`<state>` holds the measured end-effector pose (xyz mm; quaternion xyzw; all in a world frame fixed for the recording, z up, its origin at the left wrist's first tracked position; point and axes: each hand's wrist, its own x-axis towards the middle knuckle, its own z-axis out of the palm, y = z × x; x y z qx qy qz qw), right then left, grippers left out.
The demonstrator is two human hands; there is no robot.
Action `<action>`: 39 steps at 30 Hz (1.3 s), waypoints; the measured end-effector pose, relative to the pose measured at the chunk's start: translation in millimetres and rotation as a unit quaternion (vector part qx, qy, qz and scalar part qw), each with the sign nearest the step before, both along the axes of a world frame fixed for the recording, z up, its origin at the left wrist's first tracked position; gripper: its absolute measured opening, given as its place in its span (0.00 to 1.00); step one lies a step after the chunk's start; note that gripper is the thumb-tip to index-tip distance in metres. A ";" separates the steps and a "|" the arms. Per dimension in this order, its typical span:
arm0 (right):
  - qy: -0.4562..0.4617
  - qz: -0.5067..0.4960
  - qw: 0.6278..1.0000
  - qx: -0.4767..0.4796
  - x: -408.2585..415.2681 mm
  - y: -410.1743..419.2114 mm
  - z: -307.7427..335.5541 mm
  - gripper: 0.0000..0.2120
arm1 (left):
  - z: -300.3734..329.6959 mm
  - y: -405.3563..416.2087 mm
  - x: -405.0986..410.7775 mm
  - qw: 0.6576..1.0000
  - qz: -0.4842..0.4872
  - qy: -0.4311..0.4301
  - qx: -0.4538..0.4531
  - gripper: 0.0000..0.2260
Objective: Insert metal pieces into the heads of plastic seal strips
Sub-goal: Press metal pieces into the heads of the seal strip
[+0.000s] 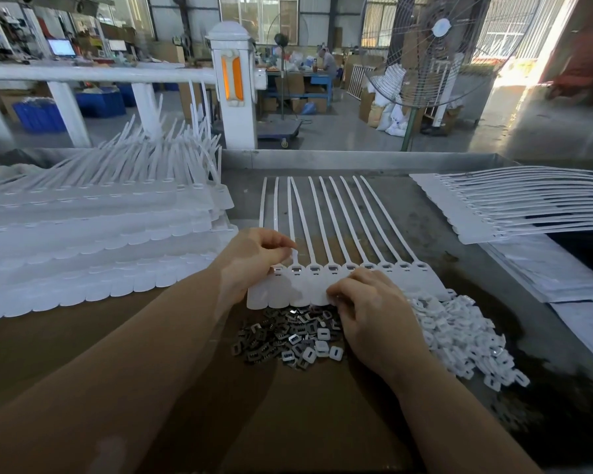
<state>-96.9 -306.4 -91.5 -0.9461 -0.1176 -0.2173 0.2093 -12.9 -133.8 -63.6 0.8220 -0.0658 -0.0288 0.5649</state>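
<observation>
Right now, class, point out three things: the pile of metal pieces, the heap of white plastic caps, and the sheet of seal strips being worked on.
pile of metal pieces (274, 336), head view, middle of the pile.
heap of white plastic caps (459, 336), head view, centre of the heap.
sheet of seal strips (288, 292), head view, flat tag part below the heads.

- A white railing (96, 74) crosses the upper left, ending at a white post (233, 87) with an orange strip.
- A big standing fan (435, 49) fills the upper right.
- Grey concrete floor (350, 128) stretches behind.
- Blue crates (100, 103) sit at left.
- Windows (259, 15) line the far wall; sunlight glares at far right.
</observation>
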 end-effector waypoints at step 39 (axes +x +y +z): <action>-0.014 0.005 1.000 -0.003 -0.5 0.6 -0.2 0.06 | 2.4 -13.3 14.1 0.983 -0.020 0.013 0.180 0.11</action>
